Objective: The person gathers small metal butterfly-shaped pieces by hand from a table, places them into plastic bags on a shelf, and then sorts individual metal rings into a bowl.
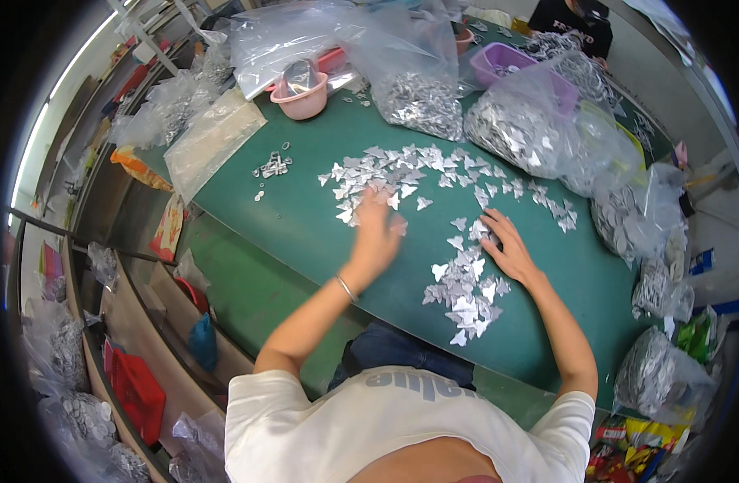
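Two silver-piece heaps (401, 167) (464, 294) lay out. The left hand (375, 233) blurred, grip impossible to tell; the right hand (510, 248) spread loosely, empty.

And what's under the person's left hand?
Silver pieces show around the front of the left hand, on the green table. Whatever lies directly beneath that hand is covered and cannot be seen.

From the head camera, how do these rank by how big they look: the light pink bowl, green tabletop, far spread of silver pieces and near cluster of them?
Largest to smallest:
1. Green tabletop
2. Far spread of silver pieces
3. Near cluster
4. Light pink bowl, farther off, so its true rank is unsure.
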`<state>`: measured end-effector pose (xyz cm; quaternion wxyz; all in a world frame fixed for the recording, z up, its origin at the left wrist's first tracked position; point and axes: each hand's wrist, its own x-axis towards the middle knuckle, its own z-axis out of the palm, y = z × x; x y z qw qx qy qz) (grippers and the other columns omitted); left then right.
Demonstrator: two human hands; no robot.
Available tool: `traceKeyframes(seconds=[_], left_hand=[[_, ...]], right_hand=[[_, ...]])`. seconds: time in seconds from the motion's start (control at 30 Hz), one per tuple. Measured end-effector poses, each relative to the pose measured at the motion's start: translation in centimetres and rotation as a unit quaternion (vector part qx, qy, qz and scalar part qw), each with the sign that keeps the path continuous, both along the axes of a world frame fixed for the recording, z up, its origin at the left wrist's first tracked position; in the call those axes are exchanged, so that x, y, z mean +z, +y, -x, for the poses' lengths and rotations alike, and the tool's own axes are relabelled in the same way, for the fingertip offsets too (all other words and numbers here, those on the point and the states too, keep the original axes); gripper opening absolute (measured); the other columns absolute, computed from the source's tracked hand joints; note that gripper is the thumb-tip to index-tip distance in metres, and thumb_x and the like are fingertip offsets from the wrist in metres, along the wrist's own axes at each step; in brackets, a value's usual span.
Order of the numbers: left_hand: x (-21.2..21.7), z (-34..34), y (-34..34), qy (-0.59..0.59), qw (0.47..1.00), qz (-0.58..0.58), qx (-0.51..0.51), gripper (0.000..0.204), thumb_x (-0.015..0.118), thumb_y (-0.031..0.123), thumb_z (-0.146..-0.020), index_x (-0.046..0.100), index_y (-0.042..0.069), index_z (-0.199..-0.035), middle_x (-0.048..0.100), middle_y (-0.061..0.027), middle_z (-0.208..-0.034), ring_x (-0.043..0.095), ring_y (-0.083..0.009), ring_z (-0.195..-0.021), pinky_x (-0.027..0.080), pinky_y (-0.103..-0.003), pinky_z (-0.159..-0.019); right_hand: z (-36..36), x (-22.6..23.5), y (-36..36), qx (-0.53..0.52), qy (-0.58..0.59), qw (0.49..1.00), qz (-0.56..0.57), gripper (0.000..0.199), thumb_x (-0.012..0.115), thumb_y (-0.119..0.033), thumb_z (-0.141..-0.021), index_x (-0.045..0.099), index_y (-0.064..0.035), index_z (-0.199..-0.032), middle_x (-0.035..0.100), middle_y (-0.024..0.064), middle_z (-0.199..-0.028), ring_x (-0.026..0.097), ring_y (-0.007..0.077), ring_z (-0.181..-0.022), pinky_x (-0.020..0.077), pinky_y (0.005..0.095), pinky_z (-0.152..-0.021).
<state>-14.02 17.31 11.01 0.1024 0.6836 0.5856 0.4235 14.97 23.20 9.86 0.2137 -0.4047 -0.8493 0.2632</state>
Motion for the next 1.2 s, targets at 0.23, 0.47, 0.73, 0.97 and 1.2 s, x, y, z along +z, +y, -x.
traceKeyframes(seconds=[0.23,0.47,0.73,0.97,1.2], left_hand=[[-5.1,9.7,9.6,0.226,0.950,0.100,0.188,0.049,0.045,0.036,-0.087,0.044,0.004,-0.124,0.039,-0.0161,-0.132,0.028,-0.0386,-0.126,0.021,-0.057,-0.100],[-3.9,3.6,6.4,0.075,0.994,0.066,-0.046,0.052,0.051,0.022,-0.084,0.036,-0.002,-0.127,0.036,-0.0226,-0.132,0.034,-0.0375,-0.122,0.024,-0.046,-0.103],[-2.5,-5.9,-2.1,0.090,0.969,0.106,-0.204,0.055,0.052,0.021,-0.084,0.031,0.004,-0.132,0.020,-0.0241,-0.139,0.020,-0.0425,-0.129,0.018,-0.051,-0.105],[-1.0,0.4,6.3,0.124,0.989,0.067,0.036,0.050,0.055,0.022,-0.082,0.040,0.007,-0.127,0.024,-0.0222,-0.138,0.020,-0.0433,-0.128,0.021,-0.058,-0.100],[-5.2,6.9,16.1,0.264,0.960,0.085,0.034,0.049,0.044,0.040,-0.087,0.042,0.013,-0.128,0.035,-0.0176,-0.134,0.029,-0.0429,-0.123,0.026,-0.058,-0.097]], right_hand=[[12.9,2.0,9.1,0.080,-0.036,0.989,-0.117,0.056,0.057,-0.039,-0.081,0.043,-0.0161,-0.129,0.035,0.0119,-0.136,0.026,0.0329,-0.129,0.0204,0.0466,-0.105],[15.7,-0.6,9.5,0.138,-0.105,0.978,-0.115,0.057,0.059,-0.042,-0.079,0.043,-0.0184,-0.128,0.034,0.0111,-0.137,0.023,0.0311,-0.131,0.0181,0.0506,-0.105],[5.2,1.8,2.6,0.152,-0.096,0.983,-0.030,0.051,0.064,-0.030,-0.075,0.050,-0.0150,-0.122,0.039,0.0083,-0.135,0.028,0.0303,-0.129,0.0196,0.0477,-0.106],[-0.4,2.7,-1.6,0.071,-0.075,0.995,-0.011,0.047,0.060,-0.013,-0.072,0.053,-0.0135,-0.119,0.041,0.0089,-0.133,0.030,0.0320,-0.127,0.0197,0.0451,-0.106],[2.1,2.3,-3.7,0.038,-0.148,0.985,-0.081,0.049,0.060,-0.035,-0.078,0.052,-0.0130,-0.121,0.038,0.0099,-0.135,0.027,0.0330,-0.129,0.0144,0.0513,-0.105]])
